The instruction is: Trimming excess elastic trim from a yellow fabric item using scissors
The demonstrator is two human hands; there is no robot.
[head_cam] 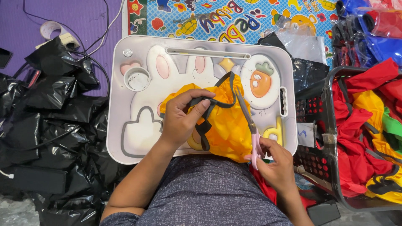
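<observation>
Trimming step, by the look | left hand point(181, 118) pinching grey strap point(210, 103) of yellow fabric bag point(228, 125) on white bunny-print lap tray point(125, 125) | right hand point(276, 165) gripping pink-handled scissors point(250, 125), blades parted at strap | next: hold strap taut, close blades cleanly.

A purple foam floor mat point(83, 16) adjoins a colourful patterned play mat point(234, 16), with crumpled black plastic bags point(54, 109) heaped left and a dark plastic basket point(331, 138) right.

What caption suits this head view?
Left hand grips yellow fabric and its dark strap; right hand holds pink-handled scissors.
</observation>
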